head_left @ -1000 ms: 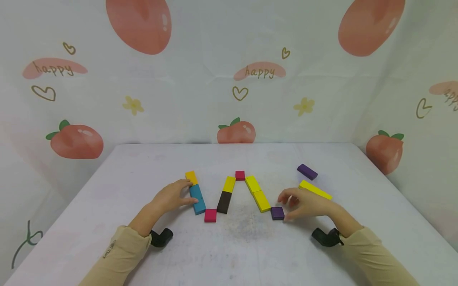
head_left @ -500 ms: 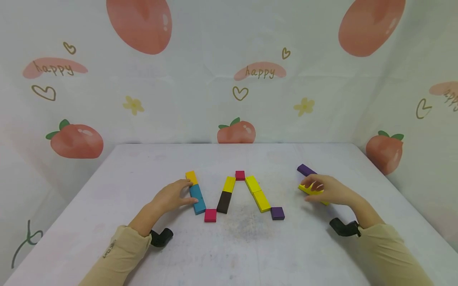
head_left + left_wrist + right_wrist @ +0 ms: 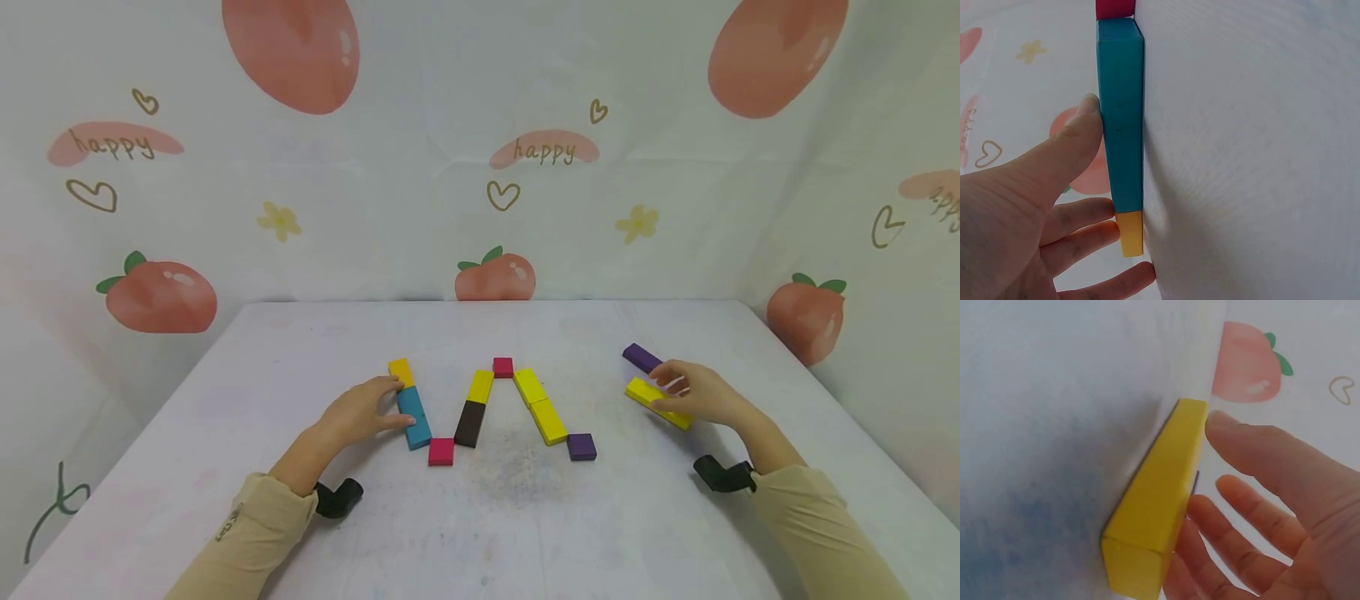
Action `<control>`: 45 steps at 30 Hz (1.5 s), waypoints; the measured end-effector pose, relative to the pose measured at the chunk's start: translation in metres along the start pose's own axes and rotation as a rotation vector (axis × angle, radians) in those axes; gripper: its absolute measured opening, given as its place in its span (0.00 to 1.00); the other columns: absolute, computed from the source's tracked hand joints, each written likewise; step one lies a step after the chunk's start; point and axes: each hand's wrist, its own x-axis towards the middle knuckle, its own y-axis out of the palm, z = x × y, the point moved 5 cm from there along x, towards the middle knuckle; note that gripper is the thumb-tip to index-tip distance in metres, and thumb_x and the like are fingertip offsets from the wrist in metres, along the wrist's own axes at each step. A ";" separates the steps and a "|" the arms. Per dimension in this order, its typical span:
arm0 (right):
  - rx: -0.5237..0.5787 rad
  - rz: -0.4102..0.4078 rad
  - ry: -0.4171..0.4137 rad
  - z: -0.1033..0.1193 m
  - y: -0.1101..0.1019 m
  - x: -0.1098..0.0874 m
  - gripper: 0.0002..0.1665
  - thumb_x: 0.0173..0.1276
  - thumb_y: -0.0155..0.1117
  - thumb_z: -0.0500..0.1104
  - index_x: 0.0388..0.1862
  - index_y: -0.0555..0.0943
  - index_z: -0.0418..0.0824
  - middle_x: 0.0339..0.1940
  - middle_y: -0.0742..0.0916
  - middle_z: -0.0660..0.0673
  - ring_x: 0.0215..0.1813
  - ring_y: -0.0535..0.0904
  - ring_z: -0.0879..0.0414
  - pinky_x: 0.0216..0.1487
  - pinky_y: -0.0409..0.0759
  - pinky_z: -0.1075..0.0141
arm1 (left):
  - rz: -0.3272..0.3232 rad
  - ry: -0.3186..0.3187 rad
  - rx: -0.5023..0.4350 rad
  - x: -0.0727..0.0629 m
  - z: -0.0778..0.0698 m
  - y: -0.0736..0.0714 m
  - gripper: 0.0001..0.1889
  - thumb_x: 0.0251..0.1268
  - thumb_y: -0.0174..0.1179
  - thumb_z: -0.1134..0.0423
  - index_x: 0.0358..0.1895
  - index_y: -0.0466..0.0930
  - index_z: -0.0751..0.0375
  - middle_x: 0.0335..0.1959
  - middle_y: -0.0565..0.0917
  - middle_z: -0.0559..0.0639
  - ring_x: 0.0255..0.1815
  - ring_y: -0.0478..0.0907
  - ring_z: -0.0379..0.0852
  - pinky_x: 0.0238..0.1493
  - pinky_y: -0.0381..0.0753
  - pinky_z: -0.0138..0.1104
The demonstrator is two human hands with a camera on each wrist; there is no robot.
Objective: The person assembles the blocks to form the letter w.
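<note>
My left hand (image 3: pixel 360 417) rests its relaxed fingers and thumb along a blue block (image 3: pixel 414 418) and the orange block (image 3: pixel 401 371) joined to its far end. In the left wrist view the thumb lies against the side of the blue block (image 3: pixel 1121 119). On the right, my right hand (image 3: pixel 697 396) hovers with loosely bent fingers at a long yellow block (image 3: pixel 647 397). The right wrist view shows thumb and fingertips beside that yellow block (image 3: pixel 1157 487), not wrapped round it. Partly covered by the right hand, a long purple block (image 3: pixel 641 357) lies just behind.
Flat blocks form a zigzag: a front red block (image 3: pixel 441 452), a dark brown block (image 3: pixel 470 423), a yellow block (image 3: pixel 482 387), a back red block (image 3: pixel 502 367), two yellow blocks (image 3: pixel 547 422) and a small purple block (image 3: pixel 582 447). A white table (image 3: pixel 480 533) lies beneath.
My right hand has moved right, from the small purple block to the long yellow one, whose near end has swung slightly toward the front. The left hand stays put.
</note>
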 end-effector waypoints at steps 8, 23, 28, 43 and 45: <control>-0.016 0.016 0.012 -0.003 0.005 0.000 0.26 0.57 0.69 0.42 0.50 0.74 0.30 0.45 0.82 0.30 0.45 0.79 0.42 0.47 0.82 0.50 | -0.006 0.012 0.006 0.002 0.000 -0.001 0.35 0.56 0.64 0.50 0.63 0.68 0.67 0.64 0.70 0.67 0.66 0.65 0.65 0.65 0.68 0.54; -0.017 -0.016 0.010 0.001 0.007 0.002 0.21 0.58 0.68 0.41 0.47 0.74 0.33 0.45 0.82 0.32 0.44 0.80 0.43 0.48 0.82 0.50 | 0.005 -0.007 -0.008 0.003 0.003 0.001 0.35 0.56 0.64 0.50 0.63 0.68 0.67 0.65 0.69 0.67 0.67 0.64 0.65 0.65 0.67 0.55; -0.009 -0.023 0.000 0.009 0.009 0.002 0.21 0.58 0.67 0.42 0.47 0.74 0.33 0.46 0.82 0.32 0.44 0.79 0.44 0.47 0.82 0.51 | 0.002 -0.008 -0.009 0.003 0.003 0.001 0.35 0.56 0.64 0.50 0.63 0.68 0.67 0.65 0.69 0.67 0.67 0.64 0.65 0.65 0.67 0.55; 0.008 -0.027 -0.012 0.032 0.020 0.011 0.19 0.59 0.65 0.40 0.47 0.73 0.34 0.43 0.83 0.33 0.41 0.80 0.47 0.41 0.85 0.57 | 0.005 -0.003 -0.011 0.001 0.000 -0.001 0.35 0.56 0.64 0.49 0.63 0.68 0.67 0.65 0.69 0.67 0.67 0.64 0.65 0.65 0.68 0.55; 0.010 -0.022 -0.009 0.033 0.021 0.012 0.20 0.59 0.65 0.40 0.48 0.72 0.35 0.43 0.82 0.33 0.42 0.80 0.47 0.41 0.85 0.57 | 0.004 -0.004 -0.025 0.002 0.001 -0.001 0.35 0.55 0.64 0.48 0.63 0.68 0.66 0.65 0.69 0.66 0.67 0.64 0.65 0.65 0.67 0.55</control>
